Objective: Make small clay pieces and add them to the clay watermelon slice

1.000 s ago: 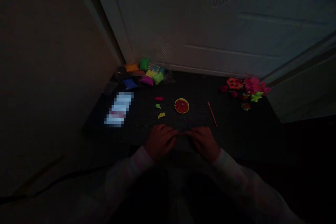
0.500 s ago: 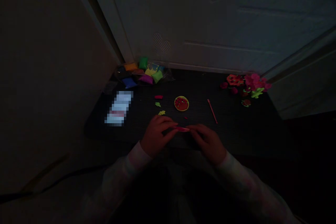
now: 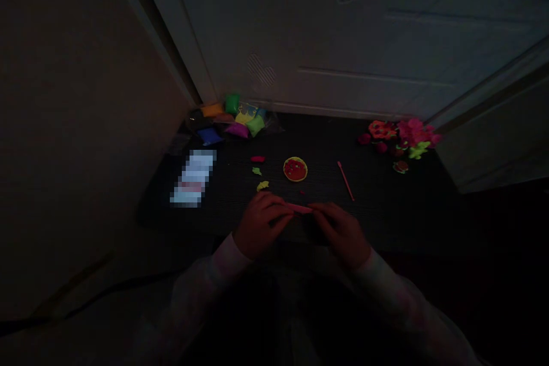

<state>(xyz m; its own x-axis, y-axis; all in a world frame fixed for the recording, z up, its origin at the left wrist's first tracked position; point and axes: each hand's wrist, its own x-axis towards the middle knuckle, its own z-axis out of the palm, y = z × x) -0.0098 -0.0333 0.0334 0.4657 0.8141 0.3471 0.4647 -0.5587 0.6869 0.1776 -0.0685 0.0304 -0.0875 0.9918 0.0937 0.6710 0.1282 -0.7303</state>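
Low over the near edge of the dark table (image 3: 386, 206), a slim pink clay tool (image 3: 299, 208) spans the gap between my two hands. My left hand (image 3: 262, 224) pinches its left end between thumb and fingers. At the other end, the fingertips of my right hand (image 3: 341, 233) close on it. Just beyond my hands lies a tiny red bit of clay (image 3: 302, 192). Behind it is a round clay piece (image 3: 295, 170), red inside a yellow rim with small bits on top. Yellow clay (image 3: 263, 186), green clay (image 3: 256, 171) and a red clay roll (image 3: 258, 159) lie to its left.
A pink stick tool (image 3: 345, 181) lies right of the round piece. Coloured clay packets (image 3: 234, 120) sit at the back left, with a lit, blurred phone-like screen (image 3: 194, 178) in front. Bright clay flowers (image 3: 415, 133) and small pieces stand back right. A pale door (image 3: 326, 40) rises behind.
The pink clay tool has turned slightly in my fingers and now slants a little down to the right. My hands have barely moved; the view has shifted slightly.
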